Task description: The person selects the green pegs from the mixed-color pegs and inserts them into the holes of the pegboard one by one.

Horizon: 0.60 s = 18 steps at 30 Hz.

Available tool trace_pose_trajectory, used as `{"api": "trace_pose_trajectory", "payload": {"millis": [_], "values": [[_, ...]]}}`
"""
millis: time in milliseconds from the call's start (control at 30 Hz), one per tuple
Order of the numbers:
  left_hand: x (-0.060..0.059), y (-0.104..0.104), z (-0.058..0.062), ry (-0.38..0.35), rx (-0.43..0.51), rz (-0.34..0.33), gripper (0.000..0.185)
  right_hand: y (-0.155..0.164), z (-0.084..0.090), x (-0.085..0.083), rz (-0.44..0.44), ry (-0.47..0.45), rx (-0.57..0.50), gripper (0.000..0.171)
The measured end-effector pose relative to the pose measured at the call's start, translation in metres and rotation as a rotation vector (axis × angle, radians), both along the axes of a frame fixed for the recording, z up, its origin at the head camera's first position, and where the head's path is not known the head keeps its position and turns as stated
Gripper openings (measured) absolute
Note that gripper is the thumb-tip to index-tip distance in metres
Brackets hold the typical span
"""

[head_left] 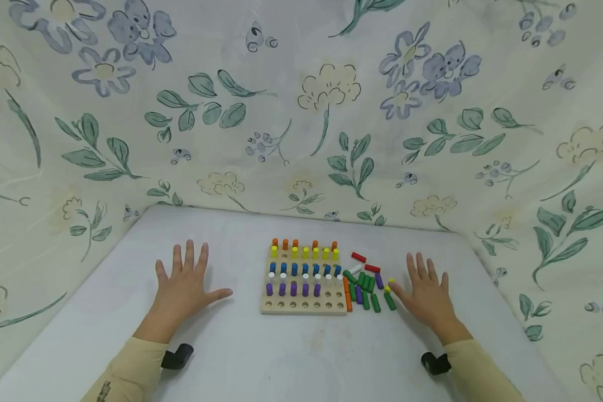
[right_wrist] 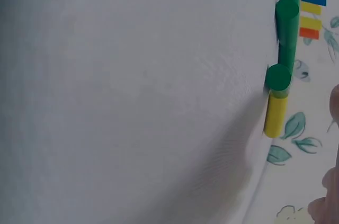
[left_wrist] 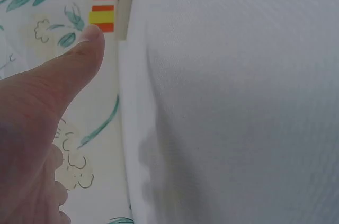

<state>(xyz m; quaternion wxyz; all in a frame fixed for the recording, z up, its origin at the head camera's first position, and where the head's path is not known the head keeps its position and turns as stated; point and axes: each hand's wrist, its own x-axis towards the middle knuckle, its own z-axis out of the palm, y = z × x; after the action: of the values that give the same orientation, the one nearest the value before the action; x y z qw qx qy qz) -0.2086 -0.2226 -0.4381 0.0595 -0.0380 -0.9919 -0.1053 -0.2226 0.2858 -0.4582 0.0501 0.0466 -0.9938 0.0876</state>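
Note:
A wooden pegboard lies in the middle of the table with rows of orange, yellow, blue, white and purple pegs standing in it. Bare holes show along its front row and at the right of the purple row. My left hand is spread to the left of the board, fingers straight, holding nothing. In the left wrist view its thumb overlaps the pegs. On the right, my right hand is also spread and holds nothing. Its thumb is right by a yellow peg and a green peg.
Loose pegs lie between the board and my right hand: several green pegs, red pegs, orange pegs, purple pegs and a white one. A floral cloth hangs behind the white table.

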Motion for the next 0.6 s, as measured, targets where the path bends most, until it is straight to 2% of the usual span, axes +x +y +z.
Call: {"api": "trace_pose_trajectory", "payload": {"millis": [300,600], "values": [[0.000,0.005,0.002,-0.006,-0.019,-0.008,0.120,-0.001,0.002,0.002,0.022,0.026,0.000,0.089],[0.000,0.010,0.002,-0.035,0.002,-0.062,0.116,-0.001,-0.004,0.012,0.018,0.034,-0.022,0.085]]}}
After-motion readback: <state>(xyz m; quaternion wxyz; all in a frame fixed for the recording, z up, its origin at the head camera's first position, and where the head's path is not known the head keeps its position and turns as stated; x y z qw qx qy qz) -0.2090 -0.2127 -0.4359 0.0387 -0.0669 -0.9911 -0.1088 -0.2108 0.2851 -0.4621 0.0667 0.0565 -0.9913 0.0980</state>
